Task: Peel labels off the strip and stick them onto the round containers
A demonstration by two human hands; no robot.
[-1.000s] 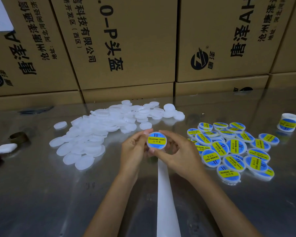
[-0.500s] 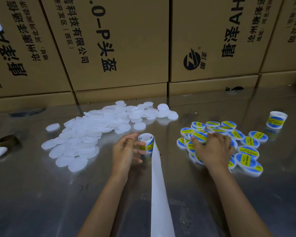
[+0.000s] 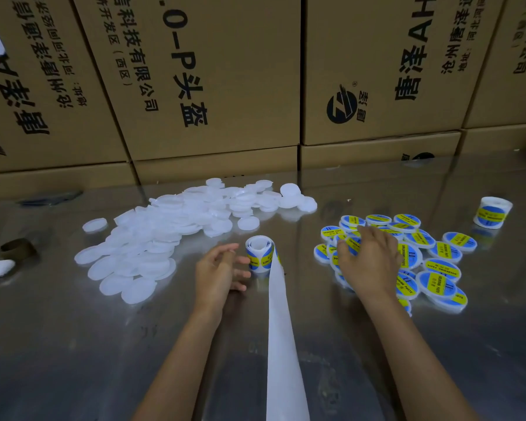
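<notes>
Fingers of left hand (image 3: 217,273) loose beside label roll (image 3: 259,253); right hand (image 3: 369,262) spread on labelled containers (image 3: 438,268).

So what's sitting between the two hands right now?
In the head view, the label roll and its white backing strip lie between left hand and right hand.

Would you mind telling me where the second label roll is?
In the head view, the second label roll stands alone at the table's far right, beyond the labelled containers.
</notes>
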